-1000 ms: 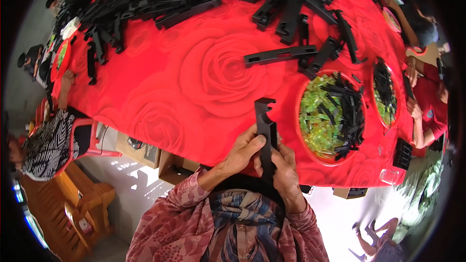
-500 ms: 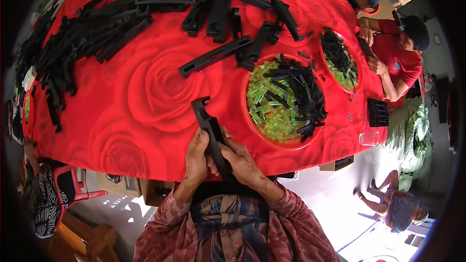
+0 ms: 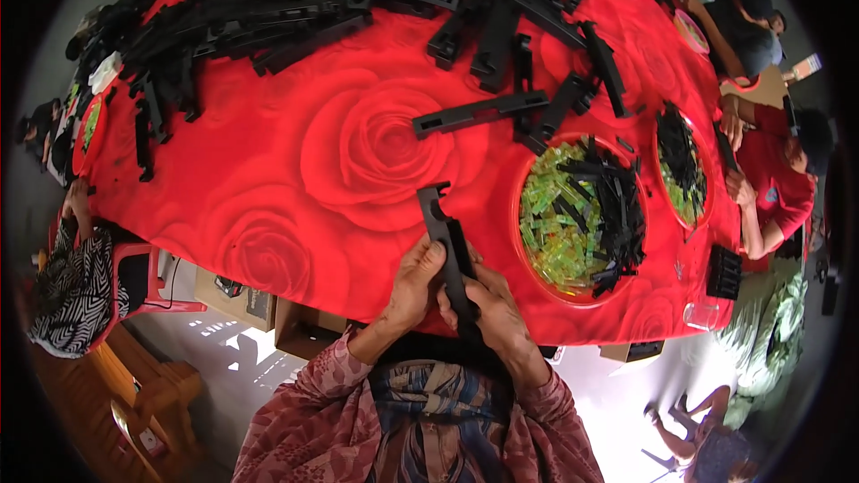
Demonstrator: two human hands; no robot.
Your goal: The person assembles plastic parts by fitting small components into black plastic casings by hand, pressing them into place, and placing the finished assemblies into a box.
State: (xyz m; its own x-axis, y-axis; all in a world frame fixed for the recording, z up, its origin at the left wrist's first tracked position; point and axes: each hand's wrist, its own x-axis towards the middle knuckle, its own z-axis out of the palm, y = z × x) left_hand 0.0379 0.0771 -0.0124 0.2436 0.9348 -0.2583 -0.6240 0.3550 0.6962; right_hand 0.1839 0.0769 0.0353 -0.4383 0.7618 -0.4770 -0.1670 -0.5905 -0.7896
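Observation:
Between my two hands I hold a long black plastic part [image 3: 455, 259], tilted, its notched end pointing away from me over the table's near edge. My left hand [image 3: 417, 279] grips its left side with the thumb lying along it. Lower on the right side, my right hand [image 3: 494, 309] is closed round the same part. To the right of it stands a red basin [image 3: 516, 241] filled with small yellow-green clear pieces [image 3: 557, 228] and small black strips [image 3: 617, 224]. Beyond my hands, a loose black part [image 3: 479, 114] of similar shape lies on the red rose-patterned tablecloth [image 3: 358, 206].
A heap of black parts [image 3: 268, 22] spreads along the far side. At the right, a person in a red shirt [image 3: 777, 179] works beside a second basin [image 3: 710, 188]. A clear glass [image 3: 701, 315] and a black tray [image 3: 723, 272] stand near the right edge. Another person sits on a red chair [image 3: 134, 282] at left.
The view has turned, so the table and basins appear shifted right and lower. My hands keep their hold on the black part, with little change in grip.

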